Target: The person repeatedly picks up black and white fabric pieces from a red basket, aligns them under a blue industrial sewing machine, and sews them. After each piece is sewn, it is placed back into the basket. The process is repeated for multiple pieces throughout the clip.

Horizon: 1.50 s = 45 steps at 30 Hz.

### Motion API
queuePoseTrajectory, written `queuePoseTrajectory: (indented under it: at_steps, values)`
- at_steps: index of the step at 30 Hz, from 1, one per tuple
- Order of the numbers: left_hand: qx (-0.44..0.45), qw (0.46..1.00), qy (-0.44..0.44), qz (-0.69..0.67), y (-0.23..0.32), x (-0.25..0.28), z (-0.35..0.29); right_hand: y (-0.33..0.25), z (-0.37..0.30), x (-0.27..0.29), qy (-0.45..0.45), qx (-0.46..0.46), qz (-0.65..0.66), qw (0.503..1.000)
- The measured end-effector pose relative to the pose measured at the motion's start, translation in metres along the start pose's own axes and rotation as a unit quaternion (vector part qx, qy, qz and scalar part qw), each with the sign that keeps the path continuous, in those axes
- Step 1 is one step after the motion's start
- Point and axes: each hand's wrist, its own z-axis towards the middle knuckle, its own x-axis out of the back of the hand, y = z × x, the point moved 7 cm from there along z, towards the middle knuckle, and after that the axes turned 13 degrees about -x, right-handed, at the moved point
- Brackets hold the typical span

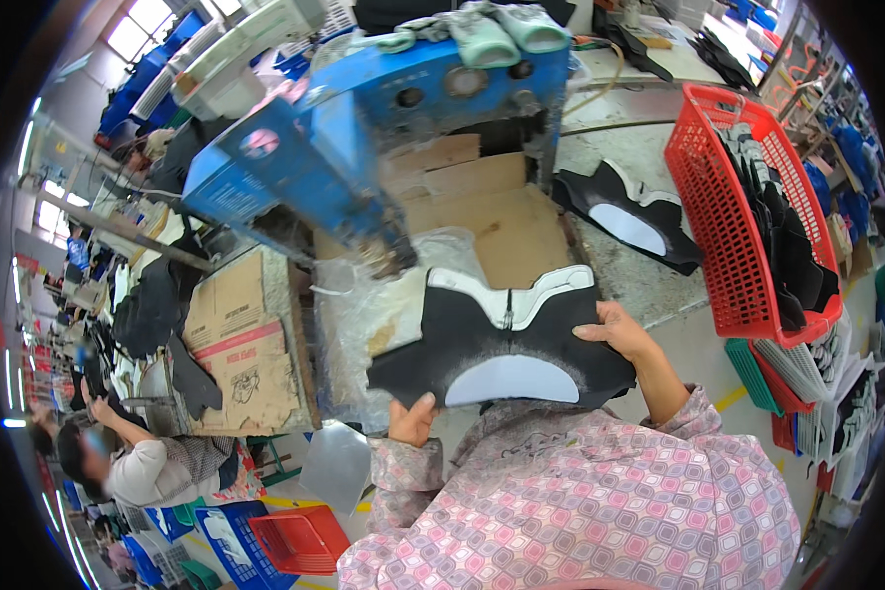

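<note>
A flat black shoe upper (462,339) with white collar trim and a pale half-oval patch is held spread out in front of my body. My left hand (413,421) pinches its lower left edge, thumb on top. At the upper's right side my right hand (618,330) is closed on the edge, with the thumb over the face and the other fingers hidden beneath. Just beyond the upper stands a blue machine (354,147) with a forward-reaching arm, above a bench covered with cardboard and clear plastic sheet (349,324).
A similar black upper (580,192) lies on the bench to the right. Beside it, a red basket (698,216) holds several dark pieces. Gloves (482,44) rest on the machine. Cardboard (236,344) covers the left bench. Another person (167,467) works at far left, near red and blue crates (300,539).
</note>
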Motion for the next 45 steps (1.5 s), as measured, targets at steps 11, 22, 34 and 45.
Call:
queuePoseTrajectory:
  at_steps: [11, 22, 34, 45]
  values:
    - [0.020, 0.998, 0.052, 0.003, 0.027, 0.083, -0.012, 0.072, -0.016, -0.073, 0.246, 0.015, -0.174, 0.953]
    - [0.080, 0.995, -0.043, -0.052, 0.003, 0.090, 0.000, 0.075, 0.035, -0.053, 0.196, 0.069, 0.247, 0.946]
    - [-0.045, 0.949, -0.018, 0.310, -0.027, 0.067, 0.033, 0.069, 0.011, 0.007, 0.267, 0.162, 0.169, 0.935]
    - [-0.096, 0.938, 0.000, 0.332, -0.031, 0.064, 0.031, 0.057, 0.018, 0.011, 0.277, 0.155, 0.120, 0.941]
